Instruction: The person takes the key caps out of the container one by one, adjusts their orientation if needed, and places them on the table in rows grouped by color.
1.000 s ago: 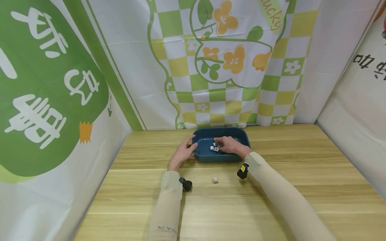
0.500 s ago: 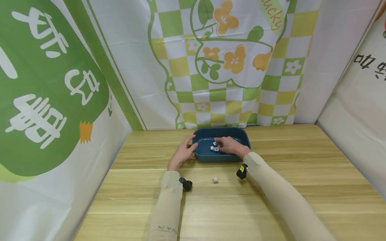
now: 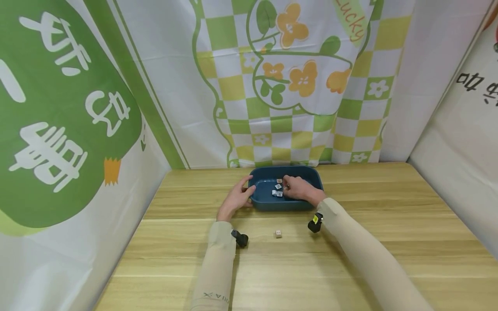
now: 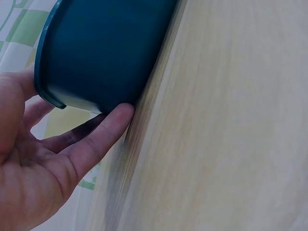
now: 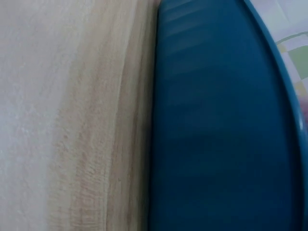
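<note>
Small cubes [image 3: 279, 194] lie in a blue tray [image 3: 272, 207]; left grip [image 3: 235, 198] holds its left end; whether right grip [image 3: 300, 188], beside the cubes, holds one cannot be told.

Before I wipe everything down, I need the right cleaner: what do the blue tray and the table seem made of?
Blue tray: probably smooth plastic, semi-glossy, with soft highlights, though glazed ceramic is possible.
Table: wood-look top, satin; grain bands show, but solid wood or laminate stays open.

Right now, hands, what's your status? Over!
Left hand gripping rounded dark-blue tray. Right hand inside, beside small white cubes; grip unclear. One small beige cube outside, on wooden table. No obstacle seen.
</note>
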The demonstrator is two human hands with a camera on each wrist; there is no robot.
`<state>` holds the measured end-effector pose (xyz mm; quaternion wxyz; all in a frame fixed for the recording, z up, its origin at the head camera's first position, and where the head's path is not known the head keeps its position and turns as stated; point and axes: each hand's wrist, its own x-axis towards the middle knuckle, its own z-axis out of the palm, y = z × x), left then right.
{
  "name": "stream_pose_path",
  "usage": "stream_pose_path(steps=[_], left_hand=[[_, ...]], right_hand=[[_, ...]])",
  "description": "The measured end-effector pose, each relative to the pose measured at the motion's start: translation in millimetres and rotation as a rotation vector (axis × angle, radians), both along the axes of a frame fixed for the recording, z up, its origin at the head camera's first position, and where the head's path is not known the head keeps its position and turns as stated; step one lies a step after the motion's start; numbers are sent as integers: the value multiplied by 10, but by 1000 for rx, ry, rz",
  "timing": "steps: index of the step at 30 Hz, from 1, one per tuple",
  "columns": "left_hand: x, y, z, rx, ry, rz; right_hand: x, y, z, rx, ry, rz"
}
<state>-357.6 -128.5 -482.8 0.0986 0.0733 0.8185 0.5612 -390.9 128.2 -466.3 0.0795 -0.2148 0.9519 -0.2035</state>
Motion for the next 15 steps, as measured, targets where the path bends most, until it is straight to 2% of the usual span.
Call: stream_pose_path(steps=[8, 15], left_hand=[[14, 2, 7, 8, 6, 1], [12, 9, 9, 2, 6, 3]], right_hand=[[91, 34, 78, -113, 36, -6], [162, 64, 141, -215, 15, -18]])
